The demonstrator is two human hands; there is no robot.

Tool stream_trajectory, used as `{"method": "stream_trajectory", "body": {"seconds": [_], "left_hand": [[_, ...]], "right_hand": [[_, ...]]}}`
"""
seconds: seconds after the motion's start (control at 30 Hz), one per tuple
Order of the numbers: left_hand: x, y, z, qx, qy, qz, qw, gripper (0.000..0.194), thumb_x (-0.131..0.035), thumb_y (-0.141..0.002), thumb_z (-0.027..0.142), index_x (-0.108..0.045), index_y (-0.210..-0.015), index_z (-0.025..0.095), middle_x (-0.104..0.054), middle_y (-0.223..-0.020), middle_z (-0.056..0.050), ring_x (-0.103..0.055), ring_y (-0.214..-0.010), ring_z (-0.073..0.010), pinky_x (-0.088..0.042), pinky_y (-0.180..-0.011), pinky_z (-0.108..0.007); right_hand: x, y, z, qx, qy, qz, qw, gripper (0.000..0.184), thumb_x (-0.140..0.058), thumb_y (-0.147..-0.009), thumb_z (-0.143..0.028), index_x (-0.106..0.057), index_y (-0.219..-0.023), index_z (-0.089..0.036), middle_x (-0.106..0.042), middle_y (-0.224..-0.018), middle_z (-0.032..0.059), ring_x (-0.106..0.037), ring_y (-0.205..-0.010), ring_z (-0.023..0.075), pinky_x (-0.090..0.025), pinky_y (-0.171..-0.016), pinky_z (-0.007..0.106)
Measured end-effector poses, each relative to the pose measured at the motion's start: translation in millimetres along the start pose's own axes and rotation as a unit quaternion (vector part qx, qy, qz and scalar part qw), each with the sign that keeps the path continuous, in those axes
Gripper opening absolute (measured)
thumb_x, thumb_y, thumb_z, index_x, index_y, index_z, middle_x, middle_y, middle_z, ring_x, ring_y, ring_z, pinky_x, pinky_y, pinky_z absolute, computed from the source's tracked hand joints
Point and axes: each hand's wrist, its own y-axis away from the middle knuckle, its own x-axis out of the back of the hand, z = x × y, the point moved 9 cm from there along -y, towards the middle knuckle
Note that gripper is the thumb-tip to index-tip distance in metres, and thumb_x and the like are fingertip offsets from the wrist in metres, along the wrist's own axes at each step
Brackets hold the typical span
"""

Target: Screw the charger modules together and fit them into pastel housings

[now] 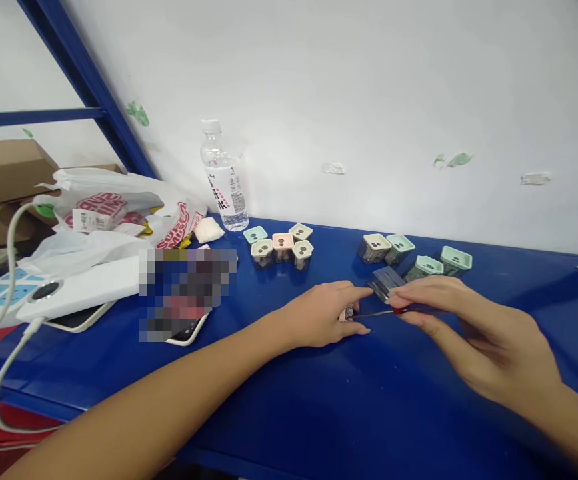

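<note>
My left hand (pixel 326 313) rests on the blue table (pixel 349 400), fingers curled round a small pink-and-white piece (pixel 347 313) that is mostly hidden. My right hand (pixel 461 333) pinches a thin screwdriver (pixel 391 311) with a red handle, its metal tip touching the piece in my left hand. A grey block (pixel 385 283) lies just behind my fingertips. Several small square pencil sharpeners stand in two groups behind: a cluster (pixel 281 248) left of centre and a row (pixel 416 259) on the right.
A clear water bottle (pixel 223 177) stands by the white wall. White plastic bags (pixel 119 213), a white power strip (pixel 43 293) with cables and a phone (pixel 186 330) lie at the left. Cardboard boxes (pixel 3 173) sit at the far left.
</note>
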Motion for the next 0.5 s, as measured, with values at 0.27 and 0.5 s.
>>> {"method": "stream_trajectory", "body": {"seconds": [0.27, 0.5], "left_hand": [[-0.1, 0, -4, 0.017, -0.004, 0.003, 1.0, 0.064, -0.073, -0.089, 0.034, -0.05, -0.144, 0.013, -0.068, -0.112, -0.012, -0.064, -0.105, -0.025, -0.049, -0.095, -0.037], [3.0, 3, -6, 0.019, 0.025, 0.031, 0.999, 0.064, -0.075, -0.086, 0.036, -0.05, -0.143, 0.019, -0.066, -0.113, -0.009, -0.064, -0.103, -0.025, -0.051, -0.093, -0.04]], "right_hand": [[-1, 7, 10, -0.054, 0.03, 0.013, 0.998, 0.022, -0.067, -0.091, -0.017, -0.068, -0.11, -0.027, -0.078, -0.092, -0.0005, -0.072, -0.083, 0.0156, -0.058, -0.08, 0.027], [15, 12, 45, -0.18, -0.056, 0.079, 0.979, 0.031, -0.058, -0.099, -0.031, -0.06, -0.13, -0.033, -0.074, -0.092, 0.0002, -0.073, -0.091, 0.0196, -0.058, -0.085, 0.035]]}}
